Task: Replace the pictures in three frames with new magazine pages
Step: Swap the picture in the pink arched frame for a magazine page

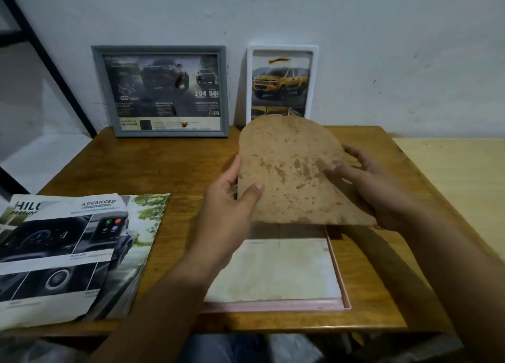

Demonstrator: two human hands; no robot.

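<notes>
A stained brown backing board is lifted above the table, held on both sides. My left hand grips its left edge and my right hand holds its right side. Below it a pink frame lies face down on the table with a pale, yellowed sheet inside. A grey frame with a dark truck picture leans on the wall at the back. Beside it a white frame with a yellow truck picture stands upright. Car magazine pages lie at the front left.
The wooden table ends near the wall at the back. A lighter wooden surface adjoins it on the right. A black metal shelf bar slants at the left.
</notes>
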